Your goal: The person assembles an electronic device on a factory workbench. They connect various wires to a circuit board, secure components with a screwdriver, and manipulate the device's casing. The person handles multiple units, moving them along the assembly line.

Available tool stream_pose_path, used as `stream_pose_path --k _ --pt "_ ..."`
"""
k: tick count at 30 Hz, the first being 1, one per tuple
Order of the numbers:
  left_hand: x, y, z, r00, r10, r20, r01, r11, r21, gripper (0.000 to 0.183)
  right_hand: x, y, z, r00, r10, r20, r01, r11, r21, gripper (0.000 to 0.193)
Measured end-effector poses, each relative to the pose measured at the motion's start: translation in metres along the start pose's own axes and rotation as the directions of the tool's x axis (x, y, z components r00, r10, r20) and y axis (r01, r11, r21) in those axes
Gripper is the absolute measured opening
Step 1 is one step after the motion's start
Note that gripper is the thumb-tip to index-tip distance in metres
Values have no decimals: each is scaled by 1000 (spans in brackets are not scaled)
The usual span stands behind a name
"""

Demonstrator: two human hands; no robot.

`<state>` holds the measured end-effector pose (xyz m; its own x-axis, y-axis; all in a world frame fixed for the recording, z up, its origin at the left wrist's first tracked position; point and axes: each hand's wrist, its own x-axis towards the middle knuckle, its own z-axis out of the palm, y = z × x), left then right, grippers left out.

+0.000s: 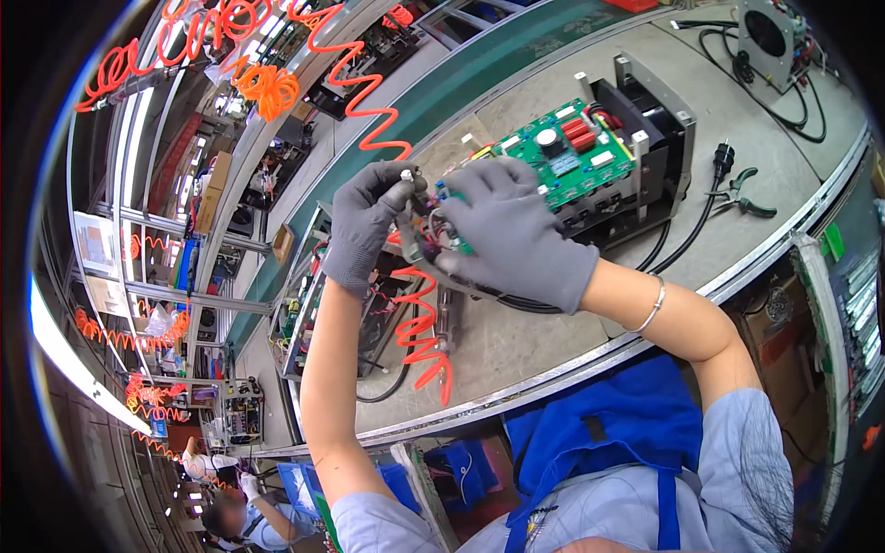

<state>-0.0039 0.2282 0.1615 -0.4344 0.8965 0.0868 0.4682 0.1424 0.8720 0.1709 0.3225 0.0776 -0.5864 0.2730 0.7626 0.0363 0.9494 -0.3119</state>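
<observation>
The left hand (367,226), in a grey glove, is closed around the grip of a small power tool (408,184), with its top end showing between thumb and fingers. An orange coiled hose (422,323) hangs from the tool down over the tabletop (516,341). The right hand (516,240), also in a grey glove, lies spread with fingers curled over the near end of a green circuit board (576,157), pressing on it and on the bundle of wires (433,230) just below the tool; whether it pinches anything under the palm cannot be told. A thin bracelet (651,309) sits on the right wrist.

The circuit board sits tilted on top of a black metal frame (650,138), which stands on the tabletop in front of the person. A black cable (687,230) runs from under the frame to a plug (724,158) lying to the right. Just beside the plug lie pliers with green handles (742,195). Further back on the right stands a grey box with a round fan opening (768,37), black cords trailing from it.

More orange coiled hoses (263,88) hang overhead on the left. At the lower left another person (244,521) sits bent over further down the line
</observation>
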Motion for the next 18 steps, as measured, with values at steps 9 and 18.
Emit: stream_pose_path --k 9,18 --pt "9 -23 13 984 75 -161 -68 997 44 22 41 14 8 940 13 341 -27 999 34 59" --pt "-30 -39 31 853 284 -438 -205 954 219 18 76 24 15 932 -37 360 -33 982 186 36"
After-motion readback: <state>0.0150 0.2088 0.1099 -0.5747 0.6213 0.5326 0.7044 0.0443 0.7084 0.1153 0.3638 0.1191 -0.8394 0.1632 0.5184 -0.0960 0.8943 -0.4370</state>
